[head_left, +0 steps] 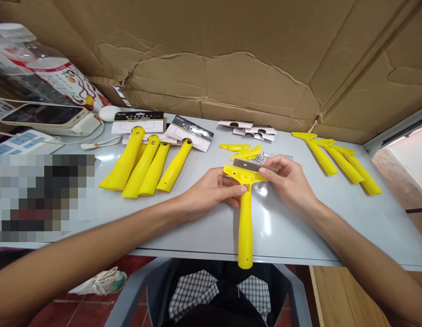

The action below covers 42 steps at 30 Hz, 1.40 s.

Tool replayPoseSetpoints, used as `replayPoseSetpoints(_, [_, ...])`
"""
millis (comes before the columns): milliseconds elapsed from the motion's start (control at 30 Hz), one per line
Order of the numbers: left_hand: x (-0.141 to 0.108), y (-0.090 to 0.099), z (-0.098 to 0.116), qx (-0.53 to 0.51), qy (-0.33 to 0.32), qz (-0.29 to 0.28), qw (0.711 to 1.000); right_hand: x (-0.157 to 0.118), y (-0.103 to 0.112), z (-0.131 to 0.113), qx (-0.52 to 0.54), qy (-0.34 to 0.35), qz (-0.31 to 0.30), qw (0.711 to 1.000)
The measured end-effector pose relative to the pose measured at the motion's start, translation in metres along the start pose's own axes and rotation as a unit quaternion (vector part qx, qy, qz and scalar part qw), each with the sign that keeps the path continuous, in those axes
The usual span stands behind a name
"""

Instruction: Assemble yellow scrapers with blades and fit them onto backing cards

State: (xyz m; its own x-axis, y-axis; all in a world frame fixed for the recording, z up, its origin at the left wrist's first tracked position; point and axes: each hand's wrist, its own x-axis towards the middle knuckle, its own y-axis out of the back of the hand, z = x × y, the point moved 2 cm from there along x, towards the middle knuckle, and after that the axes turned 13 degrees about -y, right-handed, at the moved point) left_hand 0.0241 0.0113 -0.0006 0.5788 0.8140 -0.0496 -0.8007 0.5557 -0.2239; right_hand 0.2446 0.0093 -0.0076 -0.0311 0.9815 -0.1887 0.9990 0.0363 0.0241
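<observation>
My left hand grips a yellow scraper handle near its wide head, the thumb pressed on the neck. The handle points down toward the table's front edge. Between the fingers of my right hand is a flat metal blade, held at the top of the scraper head. Whether the blade rests fully on the head I cannot tell. Just behind lie two loose yellow clamp strips and a small heap of screws by a clear plastic bag.
Several yellow handles with cards lie left; other yellow scraper handles lie right. Punched cards sit at the back against a cardboard wall. A phone, a power strip and bottles occupy the left end.
</observation>
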Motion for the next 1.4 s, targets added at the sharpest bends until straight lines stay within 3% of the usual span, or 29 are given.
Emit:
replayPoseSetpoints(333, [-0.001,0.000,-0.001,0.000,-0.005,-0.004,1.000,-0.001,-0.004,0.001,0.057,-0.051,0.006,0.997])
replayPoseSetpoints(533, [-0.001,-0.002,-0.001,0.013,-0.004,0.007,1.000,-0.003,-0.007,0.004,0.005,-0.034,0.012,0.999])
replayPoseSetpoints(900, [-0.001,-0.002,-0.004,0.019,-0.015,-0.009,1.000,-0.008,-0.018,0.002,0.022,-0.070,-0.019,0.997])
replayPoseSetpoints(1200, [-0.002,-0.005,-0.002,0.037,-0.017,-0.011,0.999,-0.007,-0.017,0.001,0.016,-0.060,-0.016,0.998])
replayPoseSetpoints(1300, [-0.001,-0.004,-0.003,0.033,-0.005,0.005,0.999,-0.007,-0.016,0.000,0.013,-0.052,-0.018,0.998])
replayPoseSetpoints(1400, [0.002,-0.002,-0.005,0.002,0.015,0.065,0.998,-0.007,-0.015,0.001,0.008,-0.058,-0.018,0.998])
